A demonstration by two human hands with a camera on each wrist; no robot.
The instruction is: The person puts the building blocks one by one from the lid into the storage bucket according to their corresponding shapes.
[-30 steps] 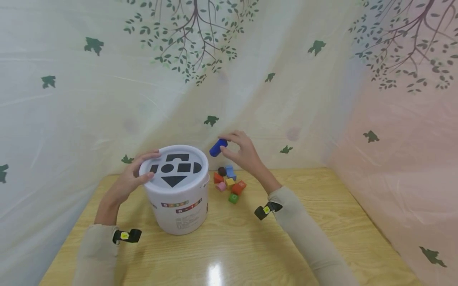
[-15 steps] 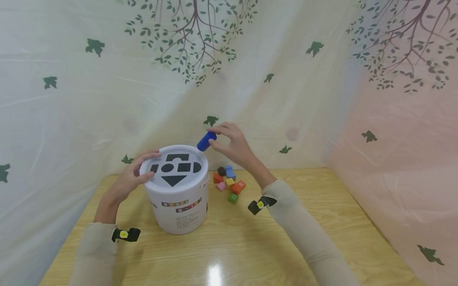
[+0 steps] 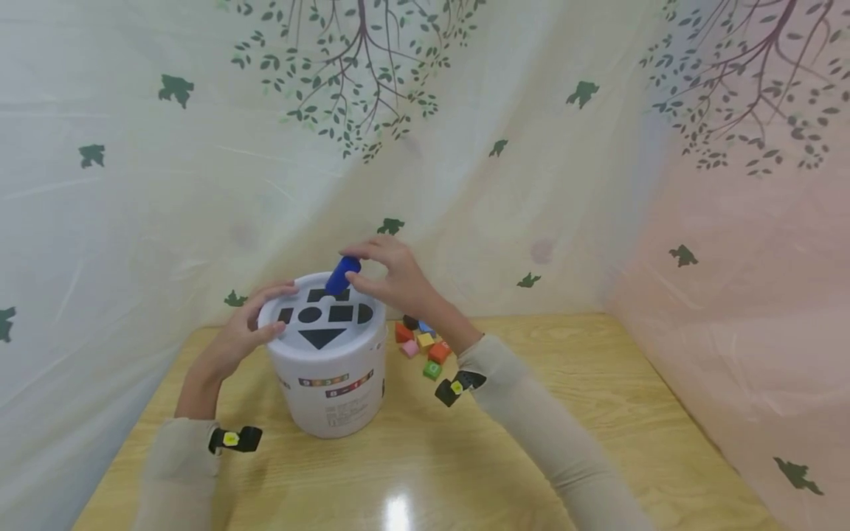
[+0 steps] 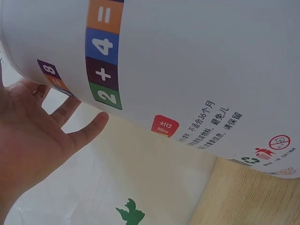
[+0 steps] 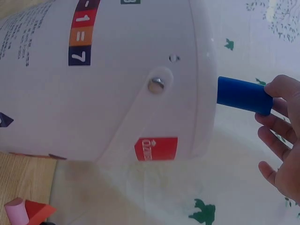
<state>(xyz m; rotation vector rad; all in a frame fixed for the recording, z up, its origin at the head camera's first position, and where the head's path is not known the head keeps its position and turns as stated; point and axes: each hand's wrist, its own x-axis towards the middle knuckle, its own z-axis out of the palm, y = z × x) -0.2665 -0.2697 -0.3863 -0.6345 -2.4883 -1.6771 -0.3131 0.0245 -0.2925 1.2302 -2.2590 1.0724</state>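
Observation:
My left hand (image 3: 234,335) holds a white bucket (image 3: 312,409) at the rim, thumb on the lid (image 3: 355,332) and fingers around the far-left side. In the left wrist view several fingers spread beside the bucket wall (image 4: 187,61). My right hand (image 3: 393,276) pinches one end of a blue cylinder block (image 3: 341,276), tilted over the back of the lid. Its lower end overlaps the black bridge-shaped opening (image 3: 319,295). In the right wrist view the lid's rim hides the blue block's (image 5: 241,95) far end, so contact with the lid cannot be told.
Right of the bucket, several small blocks lie on the wooden table (image 3: 531,442), including a green block (image 3: 432,369), a yellow block (image 3: 425,341), a pink block (image 3: 409,348) and an orange block (image 3: 439,352). My right forearm partly covers them. A patterned curtain (image 3: 451,184) hangs behind.
My right hand has carried the blue cylinder block leftward, from right of the bucket to above the lid's back. My left hand stays on the rim.

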